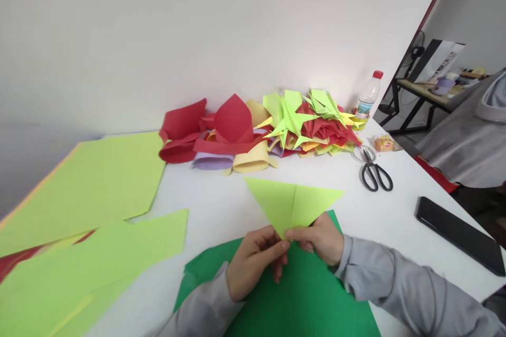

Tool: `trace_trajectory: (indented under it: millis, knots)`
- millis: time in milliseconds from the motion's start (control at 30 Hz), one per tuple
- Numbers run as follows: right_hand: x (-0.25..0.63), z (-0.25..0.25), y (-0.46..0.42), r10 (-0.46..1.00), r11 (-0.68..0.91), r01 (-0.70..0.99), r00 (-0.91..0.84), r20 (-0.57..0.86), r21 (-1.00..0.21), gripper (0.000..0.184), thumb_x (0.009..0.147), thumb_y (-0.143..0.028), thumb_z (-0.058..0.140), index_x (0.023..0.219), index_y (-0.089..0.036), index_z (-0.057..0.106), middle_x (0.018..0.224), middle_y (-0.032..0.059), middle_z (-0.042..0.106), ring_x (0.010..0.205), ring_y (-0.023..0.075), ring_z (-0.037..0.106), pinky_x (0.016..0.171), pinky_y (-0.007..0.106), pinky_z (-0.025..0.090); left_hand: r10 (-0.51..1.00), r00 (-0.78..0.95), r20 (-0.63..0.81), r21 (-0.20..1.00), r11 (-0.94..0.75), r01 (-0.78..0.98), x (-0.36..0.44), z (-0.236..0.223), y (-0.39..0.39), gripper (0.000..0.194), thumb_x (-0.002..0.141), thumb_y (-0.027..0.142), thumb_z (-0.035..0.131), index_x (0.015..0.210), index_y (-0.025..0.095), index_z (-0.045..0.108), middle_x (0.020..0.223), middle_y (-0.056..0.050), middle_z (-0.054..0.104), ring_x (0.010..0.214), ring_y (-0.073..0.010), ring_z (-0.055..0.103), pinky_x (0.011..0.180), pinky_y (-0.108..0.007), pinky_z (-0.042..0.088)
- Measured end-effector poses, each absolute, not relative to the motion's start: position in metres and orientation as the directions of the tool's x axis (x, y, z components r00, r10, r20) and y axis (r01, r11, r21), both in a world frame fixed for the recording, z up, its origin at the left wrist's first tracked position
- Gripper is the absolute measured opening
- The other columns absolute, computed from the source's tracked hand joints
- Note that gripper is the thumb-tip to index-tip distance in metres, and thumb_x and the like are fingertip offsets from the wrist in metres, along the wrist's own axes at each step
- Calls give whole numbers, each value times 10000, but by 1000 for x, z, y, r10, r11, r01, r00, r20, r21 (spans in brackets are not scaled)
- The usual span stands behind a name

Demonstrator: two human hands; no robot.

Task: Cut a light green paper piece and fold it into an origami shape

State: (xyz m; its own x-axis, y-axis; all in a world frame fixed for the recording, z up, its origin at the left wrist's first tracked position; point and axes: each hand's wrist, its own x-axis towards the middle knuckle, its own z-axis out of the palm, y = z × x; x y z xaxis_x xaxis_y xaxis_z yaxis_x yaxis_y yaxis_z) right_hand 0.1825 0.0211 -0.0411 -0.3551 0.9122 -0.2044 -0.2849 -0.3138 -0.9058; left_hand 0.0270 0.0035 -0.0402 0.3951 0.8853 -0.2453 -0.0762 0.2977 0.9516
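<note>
Between my two hands is a lime-green folded paper triangle (pixel 294 202), its long edge away from me and its point toward me. A crease runs down its middle. My left hand (pixel 259 255) pinches the paper near the lower point with thumb and fingers. On the other side, my right hand (pixel 322 237) holds it with the thumb on top and the fingers behind, partly hidden. Both hands are just above a dark green sheet (pixel 304 295) lying on the white table.
Large lime-green sheets (pixel 114 179) cover the left side. Rolled red paper shapes (pixel 235 118) and folded star-like pieces (pixel 290 116) are heaped by the wall. To the right are black-handled scissors (pixel 375 172), a bottle (pixel 367 96), a wrapped snack (pixel 383 143) and a black phone-like slab (pixel 458 234).
</note>
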Motion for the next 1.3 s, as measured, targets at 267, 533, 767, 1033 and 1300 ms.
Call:
trace_trajectory:
  millis: [267,533,767,1033,1300]
  knots:
    - [183,-43,20,916,-306,-258,-343,-209,-916,269,573,-318,765,528,-170,544,308,-100,365,283,37,264,303,214,156,879,406,-250,947,308,-85,26,-46,6,349,672,452,729,634,140,579,478,28,567,342,-97,507,323,-205,423]
    - [185,-37,21,917,-244,-164,-360,-172,-956,261,614,-349,720,538,-168,548,311,-87,412,268,50,316,313,208,205,895,370,-250,959,283,-36,28,-41,3,381,663,491,715,611,144,565,467,33,540,346,-90,487,322,-201,415]
    - [185,-36,23,909,-264,-127,-364,-203,-956,283,599,-382,724,533,-174,544,314,-84,424,278,53,334,320,204,235,923,328,-202,972,229,-47,30,-41,3,398,658,499,727,583,152,550,482,40,546,319,-78,482,308,-194,409]
    - [186,-43,23,903,-214,-107,-401,-154,-971,300,653,-413,712,599,-161,559,361,-80,445,302,49,348,334,199,238,923,312,-225,961,263,-86,28,-45,4,357,648,450,742,595,148,559,481,35,559,321,-86,491,303,-197,401]
    - [186,-45,22,925,-253,-241,-345,-161,-937,236,612,-321,756,633,-157,587,381,-86,438,310,39,298,317,200,199,890,372,-264,952,302,-46,29,-40,3,306,629,408,750,614,135,612,467,29,550,331,-86,477,323,-200,393]
